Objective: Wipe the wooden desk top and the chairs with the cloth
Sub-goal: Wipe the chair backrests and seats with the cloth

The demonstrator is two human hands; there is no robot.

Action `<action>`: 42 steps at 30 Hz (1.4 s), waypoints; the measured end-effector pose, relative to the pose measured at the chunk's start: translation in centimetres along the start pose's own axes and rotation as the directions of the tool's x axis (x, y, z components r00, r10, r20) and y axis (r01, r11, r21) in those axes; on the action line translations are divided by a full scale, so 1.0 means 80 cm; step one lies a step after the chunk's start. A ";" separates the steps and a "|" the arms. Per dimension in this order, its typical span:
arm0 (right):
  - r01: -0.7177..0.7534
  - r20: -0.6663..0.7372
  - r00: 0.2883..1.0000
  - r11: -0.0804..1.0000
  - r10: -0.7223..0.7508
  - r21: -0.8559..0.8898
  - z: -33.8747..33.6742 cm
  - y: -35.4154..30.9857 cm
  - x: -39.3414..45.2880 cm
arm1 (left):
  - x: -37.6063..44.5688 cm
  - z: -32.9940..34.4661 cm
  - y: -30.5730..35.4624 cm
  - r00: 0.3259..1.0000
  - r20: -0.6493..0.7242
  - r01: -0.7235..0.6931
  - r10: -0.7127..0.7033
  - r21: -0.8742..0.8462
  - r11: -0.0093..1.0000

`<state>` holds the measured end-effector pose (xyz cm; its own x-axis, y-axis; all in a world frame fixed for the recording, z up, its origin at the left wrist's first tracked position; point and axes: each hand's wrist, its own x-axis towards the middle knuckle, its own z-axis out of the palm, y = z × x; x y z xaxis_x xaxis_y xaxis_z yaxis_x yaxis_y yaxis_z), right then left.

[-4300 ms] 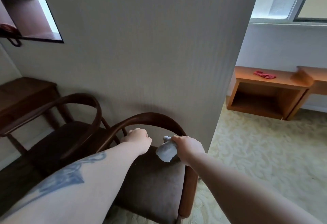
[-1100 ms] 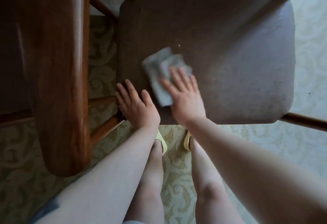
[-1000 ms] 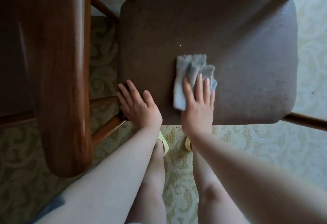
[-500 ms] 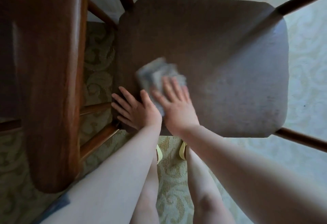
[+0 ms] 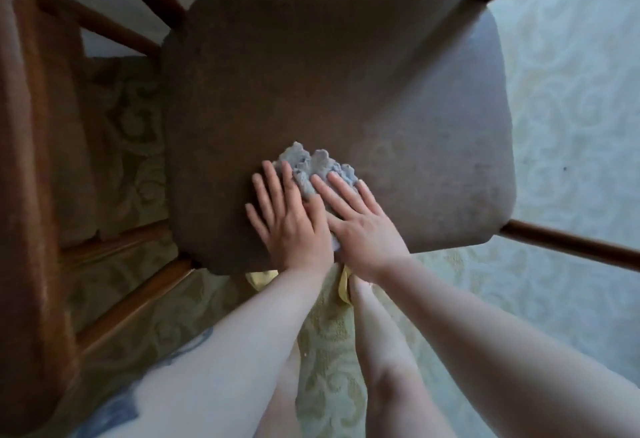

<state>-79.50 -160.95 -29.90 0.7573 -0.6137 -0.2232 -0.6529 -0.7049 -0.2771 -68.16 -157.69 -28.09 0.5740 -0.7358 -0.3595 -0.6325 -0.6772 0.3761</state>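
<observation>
Both hands flat, fingers spread, no closed grip: left hand (image 5: 291, 226) & right hand (image 5: 360, 226) press blue cloth (image 5: 315, 167) onto chair seat (image 5: 311, 74), lower centre of frame.

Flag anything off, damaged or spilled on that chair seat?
Nothing stands out. The brown seat looks intact and dry, with no spill or tear visible. The cloth is bunched up under both flat hands, left hand and right hand, near the seat's front edge, as expected mid-wipe.

left hand (image 5: 289, 226) flat, right hand (image 5: 360, 224) flat
</observation>
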 end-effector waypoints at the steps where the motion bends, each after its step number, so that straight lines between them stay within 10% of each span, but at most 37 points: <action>1: -0.143 -0.029 0.989 0.990 0.143 0.003 0.000 0.019 -0.015 | -0.006 0.008 0.006 0.998 0.024 -0.052 0.052 0.017 0.999; 2: -0.396 -0.067 0.914 0.917 0.399 0.054 0.000 0.034 -0.037 | -0.011 0.016 0.011 0.996 0.042 -0.080 0.079 0.031 0.996; 4: -0.824 -0.107 0.473 0.482 0.874 0.296 0.006 0.035 -0.084 | -0.017 0.028 0.020 0.996 0.056 -0.079 0.076 0.062 0.995; 6: -0.904 -0.073 0.173 0.187 0.982 0.383 0.019 0.003 -0.100 | -0.018 0.037 0.029 0.998 0.042 -0.050 0.047 0.081 0.995; 8: -0.887 -0.085 0.287 0.298 0.954 0.352 0.026 -0.021 -0.091 | -0.017 0.041 0.038 0.998 0.020 -0.054 0.053 0.094 0.994; 10: -0.683 -0.142 0.674 0.685 0.725 0.252 0.023 -0.010 -0.083 | -0.016 0.043 0.043 0.997 0.028 -0.080 0.077 0.105 0.991; 12: -0.440 -0.166 0.874 0.889 0.456 0.124 0.012 0.042 -0.085 | -0.015 0.044 0.048 0.996 0.029 -0.091 0.088 0.113 0.989; 14: -0.662 -0.145 0.718 0.732 0.681 0.158 0.000 0.087 -0.098 | -0.014 0.045 0.054 0.995 0.030 -0.101 0.098 0.126 0.987; 16: -0.892 -0.094 0.300 0.315 0.949 0.324 -0.008 0.083 -0.101 | -0.016 0.049 0.064 0.993 0.034 -0.119 0.116 0.133 0.984; 17: -0.913 -0.069 0.217 0.228 0.974 0.340 -0.009 0.064 -0.094 | -0.017 0.052 0.071 0.992 0.036 -0.124 0.120 0.129 0.984; 18: -0.900 -0.073 0.280 0.288 0.957 0.328 -0.007 0.042 -0.084 | -0.018 0.054 0.080 0.992 0.044 -0.120 0.115 0.117 0.986; 21: -0.567 -0.165 0.778 0.791 0.606 0.228 0.000 0.030 -0.060 | -0.021 0.060 0.101 0.993 0.068 -0.101 0.094 0.111 0.989; 23: -0.377 -0.149 0.908 0.919 0.391 0.114 -0.009 0.083 -0.053 | -0.015 0.060 0.107 0.993 0.067 -0.104 0.096 0.136 0.985; 28: -0.856 -0.085 0.466 0.473 0.881 0.209 -0.028 0.111 -0.079 | 0.003 0.052 0.104 0.998 0.047 0.030 -0.038 0.173 0.984; 31: -0.486 -0.028 0.868 0.861 0.495 0.150 -0.020 0.074 -0.075 | 0.004 0.050 0.103 0.997 0.044 0.048 -0.057 0.189 0.981; 33: -0.117 0.041 0.993 0.990 0.114 0.084 -0.032 0.104 -0.052 | 0.008 0.046 0.099 0.995 0.027 0.092 -0.099 0.179 0.980; 36: -0.239 0.038 0.970 0.971 0.240 -0.026 -0.057 0.172 -0.009 | 0.020 0.037 0.084 0.986 -0.025 0.164 -0.162 0.160 0.973; 39: -0.693 -0.038 0.715 0.715 0.698 0.094 -0.068 0.177 -0.004 | 0.025 0.028 0.060 0.969 -0.046 0.248 -0.244 0.149 0.957; 42: -0.486 -0.024 0.872 0.870 0.489 0.085 -0.047 0.112 -0.016 | 0.028 0.022 0.041 0.953 -0.066 0.302 -0.296 0.128 0.945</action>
<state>-86.39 -167.84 -28.60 0.3408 -0.8883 -0.3080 -0.9347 -0.2850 -0.2122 -69.88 -161.55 -29.18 0.7686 -0.5016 -0.3971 -0.4906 -0.8605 0.1372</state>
